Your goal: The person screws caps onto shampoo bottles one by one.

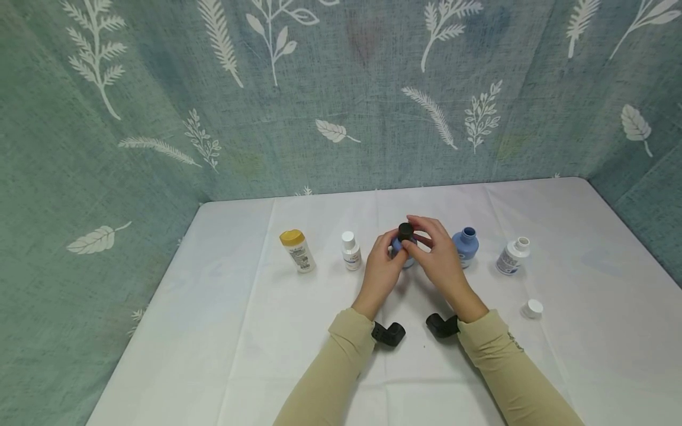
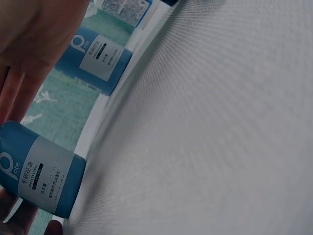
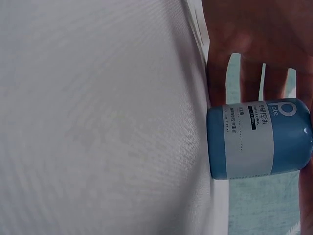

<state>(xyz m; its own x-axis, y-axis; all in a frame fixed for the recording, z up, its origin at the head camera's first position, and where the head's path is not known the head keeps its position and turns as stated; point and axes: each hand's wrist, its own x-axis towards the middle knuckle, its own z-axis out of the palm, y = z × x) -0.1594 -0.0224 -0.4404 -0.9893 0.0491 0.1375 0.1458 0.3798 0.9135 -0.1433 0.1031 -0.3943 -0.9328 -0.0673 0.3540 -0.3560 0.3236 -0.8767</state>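
Note:
Over the middle of the back of the table, both hands meet at a blue bottle (image 3: 247, 139) with a pale label, seen upright in the head view and sideways in both wrist views. My left hand (image 1: 382, 267) holds this bottle from the left, its fingers near the shoulder. From the right, my right hand (image 1: 438, 260) pinches the black cap (image 1: 406, 229) at the top between thumb and fingers. Fingers hide much of the neck. The bottle's base is close over the white cloth. Just right of the hands stands a similar blue bottle (image 1: 466, 248), its mouth uncovered.
Farther right stand an uncapped white bottle (image 1: 511, 257) and, nearer the front, a loose white cap (image 1: 531, 309). To the left are a small white-capped bottle (image 1: 351, 253) and a white bottle with a yellow cap (image 1: 299, 253). A leaf-patterned green curtain (image 1: 341, 100) hangs behind the table.

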